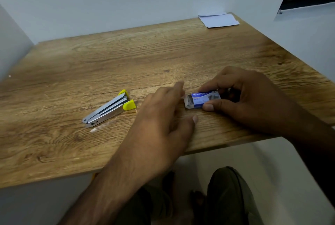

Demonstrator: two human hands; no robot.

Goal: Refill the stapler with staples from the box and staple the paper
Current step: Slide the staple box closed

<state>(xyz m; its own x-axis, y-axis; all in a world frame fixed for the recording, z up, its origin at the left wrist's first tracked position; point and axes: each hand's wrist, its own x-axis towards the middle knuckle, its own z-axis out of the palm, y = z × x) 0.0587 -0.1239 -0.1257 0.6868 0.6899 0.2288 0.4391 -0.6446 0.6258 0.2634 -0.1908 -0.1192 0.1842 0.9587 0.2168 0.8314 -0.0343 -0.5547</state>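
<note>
From the head camera, the box of staples [202, 100] lies on the wooden table [126, 58] close to its near edge, and it serves as the landmark here. The right hand [250, 98] grips it, thumb on the near side and fingers [210, 88] on the far side, closed on the cardboard. Its left end looks open, with a flap turned out. The left hand [163, 116] sits just left of the box, fingers loosely spread and holding nothing, the forefinger reaching toward the open end; whether it touches the flap I cannot tell.

The stapler [108, 109], metal with yellow tips, lies well to the left of the box, swung open with the rail exposed. The paper [218, 20] rests far behind the box, at the back corner of the table by the wall.

The step in hand appears to be getting a strip of staples out of the box. To do it well, the right hand should keep the box steady without squeezing it flat, while the left forefinger and thumb draw one strip straight out by its sides. Pulling at an angle would likely snap the strip. Tilting the open end slightly down may help it slide.
</note>
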